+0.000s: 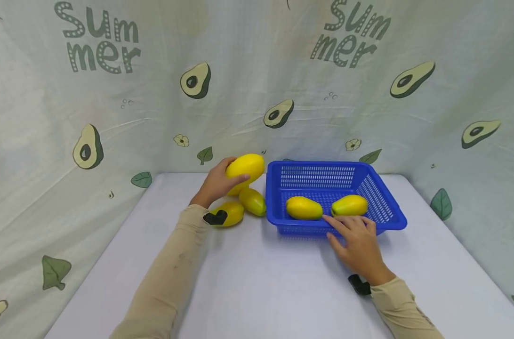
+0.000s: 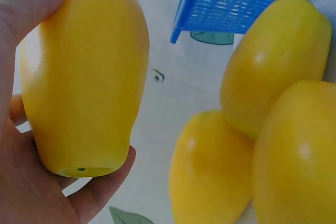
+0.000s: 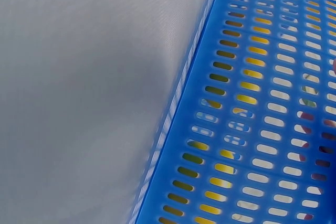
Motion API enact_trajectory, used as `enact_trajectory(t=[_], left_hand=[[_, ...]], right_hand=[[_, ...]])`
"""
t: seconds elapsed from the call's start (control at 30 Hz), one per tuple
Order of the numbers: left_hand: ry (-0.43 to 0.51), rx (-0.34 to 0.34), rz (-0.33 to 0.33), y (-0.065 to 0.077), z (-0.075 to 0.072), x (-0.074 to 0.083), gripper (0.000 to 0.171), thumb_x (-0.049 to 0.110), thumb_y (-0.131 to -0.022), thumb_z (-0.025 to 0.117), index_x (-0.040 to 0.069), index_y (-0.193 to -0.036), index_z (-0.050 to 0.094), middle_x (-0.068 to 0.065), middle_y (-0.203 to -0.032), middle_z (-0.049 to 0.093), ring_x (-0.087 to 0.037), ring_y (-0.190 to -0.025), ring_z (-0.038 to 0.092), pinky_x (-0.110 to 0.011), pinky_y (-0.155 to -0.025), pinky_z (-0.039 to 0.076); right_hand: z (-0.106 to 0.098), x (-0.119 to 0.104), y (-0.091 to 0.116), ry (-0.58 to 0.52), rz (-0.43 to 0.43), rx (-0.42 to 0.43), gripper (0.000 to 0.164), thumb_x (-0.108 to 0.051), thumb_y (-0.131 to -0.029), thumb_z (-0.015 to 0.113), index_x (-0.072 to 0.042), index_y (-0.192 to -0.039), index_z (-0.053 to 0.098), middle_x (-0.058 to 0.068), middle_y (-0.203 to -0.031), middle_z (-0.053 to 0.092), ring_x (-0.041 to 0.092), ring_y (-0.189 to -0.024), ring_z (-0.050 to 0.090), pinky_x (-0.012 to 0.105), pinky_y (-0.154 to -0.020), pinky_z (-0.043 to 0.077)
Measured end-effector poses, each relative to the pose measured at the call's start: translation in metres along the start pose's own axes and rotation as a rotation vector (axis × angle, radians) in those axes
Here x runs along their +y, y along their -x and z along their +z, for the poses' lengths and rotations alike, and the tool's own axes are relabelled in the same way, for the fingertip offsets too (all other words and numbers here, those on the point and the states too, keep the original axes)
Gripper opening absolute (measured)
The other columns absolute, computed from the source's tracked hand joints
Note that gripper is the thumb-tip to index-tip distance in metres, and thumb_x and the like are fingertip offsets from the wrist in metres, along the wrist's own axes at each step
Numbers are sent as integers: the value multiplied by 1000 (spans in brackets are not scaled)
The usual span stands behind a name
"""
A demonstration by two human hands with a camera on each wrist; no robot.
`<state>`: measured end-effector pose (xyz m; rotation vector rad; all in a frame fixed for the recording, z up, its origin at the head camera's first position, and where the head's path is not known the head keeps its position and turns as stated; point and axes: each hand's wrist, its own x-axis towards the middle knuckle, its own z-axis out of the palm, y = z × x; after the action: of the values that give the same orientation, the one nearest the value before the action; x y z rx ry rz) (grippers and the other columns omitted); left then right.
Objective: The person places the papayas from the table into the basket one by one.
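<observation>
A yellow papaya [image 1: 246, 167] is held up off the table by my left hand [image 1: 219, 182], thumb on one side and fingers around the other. Its blunt stem end shows in the left wrist view. Below it, three more papayas lie close together: one partly behind the hand [image 1: 236, 190], a greenish one [image 1: 252, 202] beside the basket and one [image 1: 231, 213] by the wrist. My right hand [image 1: 358, 242] grips the front rim of the blue basket [image 1: 335, 230], fingers over the edge and thumb outside. Inside are a left papaya [image 1: 303, 208] and a right papaya [image 1: 349, 205].
The basket has slotted walls and stands right of the middle on a white-covered table [image 1: 274, 287]. A cloth backdrop [image 1: 236, 122] printed with avocados rises behind the table and along both sides.
</observation>
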<state>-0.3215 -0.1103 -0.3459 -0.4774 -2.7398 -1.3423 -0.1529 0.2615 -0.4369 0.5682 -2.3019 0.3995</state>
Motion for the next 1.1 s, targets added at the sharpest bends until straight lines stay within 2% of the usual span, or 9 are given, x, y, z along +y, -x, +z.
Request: enact_trajectory(t=[0.2, 0.47, 0.83, 1.1], left_hand=[[-9, -9, 80, -9, 5, 9, 89, 64, -81, 72, 18, -150, 41, -3, -141, 52, -23, -113, 55, -45, -99, 47], [-71, -21, 127, -13, 14, 27, 86, 60, -81, 75, 19, -149, 42, 0, -133, 55, -20, -105, 55, -42, -93, 49], [-140, -59, 218, -16, 20, 62, 88, 59, -82, 75, 17, -151, 41, -2, -141, 52, -18, -110, 54, -41, -96, 49], [-180, -86, 267, -20, 31, 86, 86, 58, -83, 74, 17, -152, 41, -1, -143, 51, -18, -115, 52, -40, -98, 48]], right_hand=[[0, 0, -1, -6, -4, 17, 46, -22, -83, 71, -16, -128, 70, 9, -108, 68, 34, -102, 57, 59, -91, 31], [0, -1, 0, -5, 2, 13, 46, -26, -84, 72, -16, -129, 70, 9, -108, 67, 34, -102, 57, 59, -91, 31], [0, 0, -1, -2, -8, 15, 45, -26, -85, 71, -17, -129, 70, 8, -108, 67, 34, -103, 57, 58, -91, 31], [1, 2, 0, -13, -15, 21, 44, -25, -86, 70, -18, -129, 70, 7, -108, 67, 33, -102, 57, 57, -90, 31]])
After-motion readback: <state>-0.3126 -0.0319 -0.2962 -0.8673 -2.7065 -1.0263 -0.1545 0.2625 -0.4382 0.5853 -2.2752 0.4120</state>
